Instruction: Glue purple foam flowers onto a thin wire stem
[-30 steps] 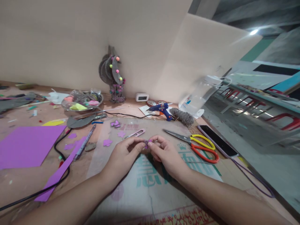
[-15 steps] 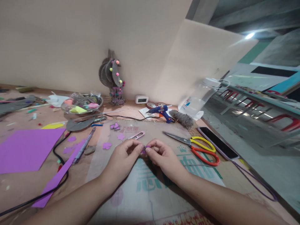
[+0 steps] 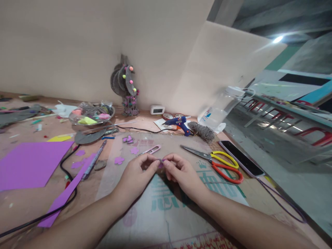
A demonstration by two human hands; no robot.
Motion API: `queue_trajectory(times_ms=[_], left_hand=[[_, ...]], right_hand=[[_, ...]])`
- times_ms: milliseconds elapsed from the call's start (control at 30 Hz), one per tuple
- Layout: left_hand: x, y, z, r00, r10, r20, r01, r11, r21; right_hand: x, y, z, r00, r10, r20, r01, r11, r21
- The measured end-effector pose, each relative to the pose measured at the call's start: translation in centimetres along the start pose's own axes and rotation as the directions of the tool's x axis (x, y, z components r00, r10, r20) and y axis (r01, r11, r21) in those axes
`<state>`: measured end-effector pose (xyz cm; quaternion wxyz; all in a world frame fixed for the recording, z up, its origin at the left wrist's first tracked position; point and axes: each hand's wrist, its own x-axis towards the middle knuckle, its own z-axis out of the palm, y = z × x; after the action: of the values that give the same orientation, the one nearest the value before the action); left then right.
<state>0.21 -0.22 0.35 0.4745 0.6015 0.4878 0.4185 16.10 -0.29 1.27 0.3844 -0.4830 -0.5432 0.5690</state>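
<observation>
Between my fingertips, over the middle of a cardboard sheet (image 3: 109, 183), is a small purple cutout (image 3: 161, 165), mostly hidden by the fingers. My left hand (image 3: 138, 174) pinches it from one side, thumb against forefinger. From the other side my right hand (image 3: 181, 173) pinches it too, the remaining fingers curled. Just beyond the hands lies a pink-handled snipping tool (image 3: 155, 149). Purple flower cutouts (image 3: 119, 160) lie to its left, with a darker-edged purple piece (image 3: 128, 139) farther back. Scissors (image 3: 225, 165) with one yellow and one red handle rest right of my right hand.
A blue glue gun (image 3: 178, 122) and grey yarn (image 3: 202, 131) sit at the back. On the right are a phone (image 3: 241, 157) and a water bottle (image 3: 216, 109). Purple sheet (image 3: 33, 166), pen (image 3: 94, 160), black cord (image 3: 38, 218) and metal bowl (image 3: 112, 114) occupy the left.
Both hands stay pinched at the same spot, with a slight shift of the fingertips around the purple piece. The camera view has moved very slightly; the other things lie as before.
</observation>
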Motion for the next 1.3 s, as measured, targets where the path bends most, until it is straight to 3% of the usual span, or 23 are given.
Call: queue_trajectory(times_ms=[200, 333, 633, 767, 1000, 1300], left_hand=[[0.2, -0.2, -0.1, 0.999, -0.037, 0.014, 0.037, 0.999, -0.037], [0.3, -0.4, 0.0, 0.998, -0.065, 0.013, 0.066, 0.996, -0.062], [0.5, -0.7, -0.1, 0.998, -0.060, -0.002, 0.060, 0.996, -0.068], [0.4, -0.7, 0.0, 0.997, -0.073, 0.010, 0.073, 0.993, -0.090], [0.5, -0.8, 0.0, 0.999, -0.043, 0.003, 0.044, 0.998, -0.050], [0.4, -0.6, -0.1, 0.998, -0.064, -0.003, 0.064, 0.997, -0.049]], right_hand=[[0.4, 0.1, -1.1, 0.977, -0.177, -0.120, 0.174, 0.984, -0.031], [0.5, -0.1, -1.8, 0.956, -0.231, -0.182, 0.225, 0.973, -0.049], [0.2, -0.3, -1.7, 0.979, -0.194, -0.067, 0.188, 0.979, -0.080], [0.3, -0.4, -1.6, 0.973, -0.213, -0.091, 0.193, 0.962, -0.191], [0.7, 0.6, -1.7, 0.986, -0.157, -0.049, 0.149, 0.979, -0.138], [0.9, 0.4, -1.7, 0.979, -0.166, -0.118, 0.135, 0.963, -0.233]])
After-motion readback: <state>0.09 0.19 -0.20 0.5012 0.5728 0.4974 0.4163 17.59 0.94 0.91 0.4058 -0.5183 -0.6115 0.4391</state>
